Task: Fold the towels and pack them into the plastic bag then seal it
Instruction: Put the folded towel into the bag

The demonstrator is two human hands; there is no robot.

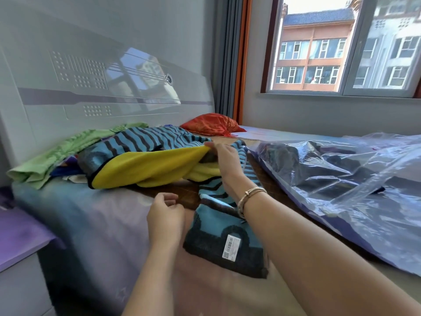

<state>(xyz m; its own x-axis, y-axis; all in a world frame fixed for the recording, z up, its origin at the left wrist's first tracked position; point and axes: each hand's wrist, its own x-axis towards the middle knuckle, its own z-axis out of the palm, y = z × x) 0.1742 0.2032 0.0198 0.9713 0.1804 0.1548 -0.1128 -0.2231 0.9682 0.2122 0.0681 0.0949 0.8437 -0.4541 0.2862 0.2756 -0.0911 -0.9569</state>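
Towels lie in a loose heap on the bed (95,224), in the middle of the scene. A yellow towel (145,167) sits on top of a blue-and-black striped towel (150,137), and a green towel (57,156) spreads out at the far left by the headboard (91,71). The right hand (224,156) reaches far over the heap and pinches the edge of the yellow towel between fingers and thumb, lifting it a little. A bracelet (248,197) circles that wrist. The left hand (165,213) hovers nearer, above the bed, with fingers loosely curled and holding nothing. A near corner of the striped towel, bearing a white barcode tag (231,247), trails toward the person under the right forearm. The plastic bag (341,179) lies flat on the right side of the bed, with dark cloth showing through it. A red pillow (211,124) rests at the far end below the window (341,44).
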